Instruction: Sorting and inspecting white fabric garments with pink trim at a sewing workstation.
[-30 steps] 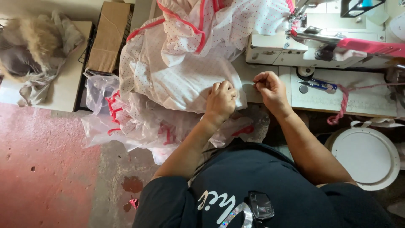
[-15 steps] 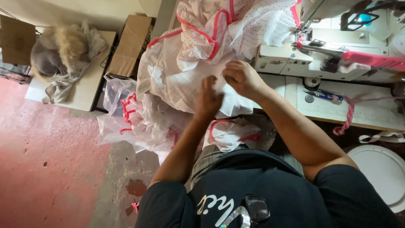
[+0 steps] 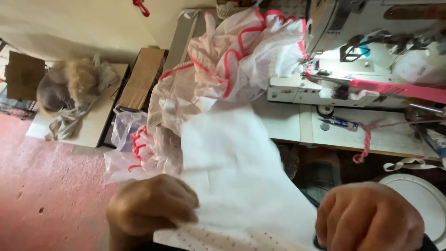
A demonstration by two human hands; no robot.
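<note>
Far left: pink floor (image 3: 51, 195), a low white stand (image 3: 93, 123) carrying a heap of grey and tan cloth (image 3: 69, 88), a brown cardboard box (image 3: 141, 76) beside it.

Left hand (image 3: 153, 207) low in view, fingers closed, pinching the near edge of the white fabric panel (image 3: 232, 167) where a dotted layer shows beneath. The panel runs up and away from the hands to a bunch of sheer ruffles with pink trim (image 3: 232, 60), piled against the sewing machine (image 3: 353, 56).

Right hand (image 3: 369, 218) curled into a fist at the panel's right edge; whether it grips cloth I cannot tell.

Judgement: ruffle trim looks already stitched; the plain panel lies off the needle, held taut near the lap, so seaming of this part seems yet to come.

Right: tabletop (image 3: 399, 135) with small blue snips (image 3: 341, 123), a pink strip (image 3: 399, 90) under the machine arm.
</note>
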